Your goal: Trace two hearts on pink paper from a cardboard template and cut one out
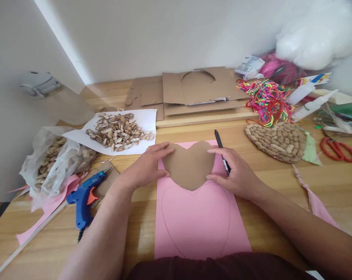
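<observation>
A brown cardboard heart (190, 165) lies flat on the upper part of a pink sheet of paper (199, 225). My left hand (148, 165) grips its left edge between thumb and fingers. On the opposite edge, my right hand (233, 167) holds the heart in the same way. Below the cardboard, a larger heart outline is drawn in thin line on the pink sheet, its tip near my dark clothing. A black pen (222, 149) rests beside my right hand, partly over the sheet's edge.
Left: blue glue gun (87, 198), a plastic bag of peanuts (51, 159), and peanut shells (120, 132) on white paper. Behind: cardboard pieces (199, 87). Right: a shell-covered piece (277, 142), red-handled scissors (338, 149), colourful cords (266, 97) and glue bottles (313, 105).
</observation>
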The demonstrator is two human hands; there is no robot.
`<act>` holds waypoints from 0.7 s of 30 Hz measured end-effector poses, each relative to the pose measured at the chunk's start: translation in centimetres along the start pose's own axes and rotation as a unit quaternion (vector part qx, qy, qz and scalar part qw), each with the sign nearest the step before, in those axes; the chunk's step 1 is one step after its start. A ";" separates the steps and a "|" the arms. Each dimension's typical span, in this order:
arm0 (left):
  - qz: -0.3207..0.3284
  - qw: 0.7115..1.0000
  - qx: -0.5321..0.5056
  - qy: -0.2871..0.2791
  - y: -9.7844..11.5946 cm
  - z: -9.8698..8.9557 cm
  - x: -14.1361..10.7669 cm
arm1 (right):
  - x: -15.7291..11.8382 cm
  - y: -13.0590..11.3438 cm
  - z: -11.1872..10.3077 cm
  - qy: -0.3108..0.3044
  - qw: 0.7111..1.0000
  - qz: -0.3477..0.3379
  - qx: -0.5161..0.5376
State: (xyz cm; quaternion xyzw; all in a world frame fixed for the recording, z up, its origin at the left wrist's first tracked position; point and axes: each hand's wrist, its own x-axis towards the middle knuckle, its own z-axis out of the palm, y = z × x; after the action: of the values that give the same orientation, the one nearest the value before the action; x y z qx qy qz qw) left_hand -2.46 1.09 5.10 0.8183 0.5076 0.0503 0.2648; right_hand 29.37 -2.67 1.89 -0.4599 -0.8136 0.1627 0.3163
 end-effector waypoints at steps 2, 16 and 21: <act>0.004 1.000 0.002 -0.001 0.0 0.0 0.0 | 0.0 0.0 0.0 0.001 1.000 -0.001 0.001; 0.021 1.000 0.015 0.003 0.2 -0.6 0.0 | 0.4 -0.1 -0.2 -0.008 1.000 0.010 0.005; 0.015 1.000 0.015 -0.001 0.2 -0.6 0.0 | 0.4 -0.1 -0.2 -0.004 1.000 0.007 0.007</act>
State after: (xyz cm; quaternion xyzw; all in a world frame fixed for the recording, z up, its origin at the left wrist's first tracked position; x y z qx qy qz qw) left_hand -2.49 1.22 5.69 0.8299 0.4954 0.0463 0.2525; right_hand 29.29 -2.41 2.30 -0.4627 -0.8106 0.1723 0.3149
